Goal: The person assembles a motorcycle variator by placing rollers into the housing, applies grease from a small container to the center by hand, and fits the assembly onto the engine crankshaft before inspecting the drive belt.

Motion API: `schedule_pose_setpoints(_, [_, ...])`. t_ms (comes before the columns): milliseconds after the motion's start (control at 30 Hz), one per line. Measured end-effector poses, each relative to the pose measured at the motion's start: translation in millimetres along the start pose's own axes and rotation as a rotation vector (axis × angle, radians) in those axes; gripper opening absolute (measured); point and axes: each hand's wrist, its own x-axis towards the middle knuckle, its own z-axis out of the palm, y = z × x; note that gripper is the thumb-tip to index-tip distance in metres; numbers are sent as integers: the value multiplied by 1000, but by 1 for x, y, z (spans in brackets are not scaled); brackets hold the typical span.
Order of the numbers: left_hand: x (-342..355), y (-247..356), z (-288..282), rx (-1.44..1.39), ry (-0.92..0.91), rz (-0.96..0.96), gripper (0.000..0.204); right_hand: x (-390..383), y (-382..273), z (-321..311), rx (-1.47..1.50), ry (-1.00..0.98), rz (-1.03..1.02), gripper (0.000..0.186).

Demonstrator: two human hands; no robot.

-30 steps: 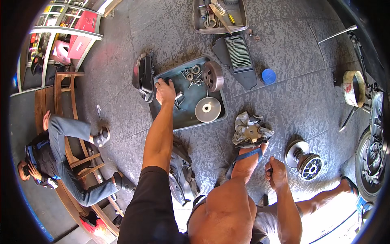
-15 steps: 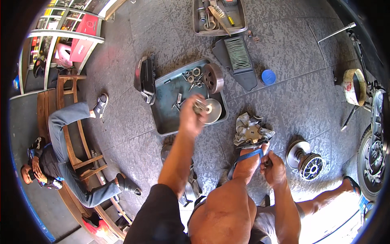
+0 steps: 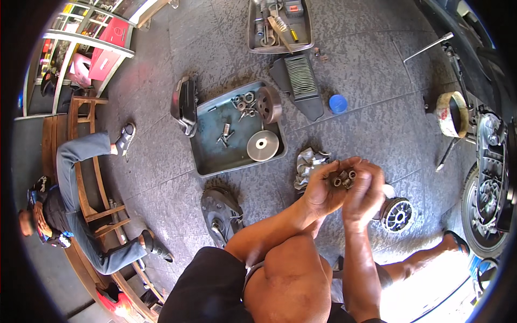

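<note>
Left hand and right hand: meeting above the knee, fingers curling together, pinching several small metal rollers. Grey parts tray lying on the floor beyond, carrying a round pulley disc.

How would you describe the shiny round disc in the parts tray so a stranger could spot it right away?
Find the dark rectangular tray on the grey floor, ahead of the hands. The silver disc lies flat in its near right corner. Unlike the brownish drum behind it, it is bright, smooth metal with a small centre hole.
</note>
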Motion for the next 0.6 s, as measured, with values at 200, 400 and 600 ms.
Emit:
schedule_pose_setpoints(200, [20,4,43,373,-37,-25,60,-12,-10,-1,-203,-255,-390,48])
schedule_pose_setpoints(400, [38,-35,101,867,-15,-71,60,28,-32,-50,-278,-26,-371,63])
schedule_pose_setpoints(600, [38,-107,188,975,-250,-133,58,31,-90,-128,83,241,-353,70])
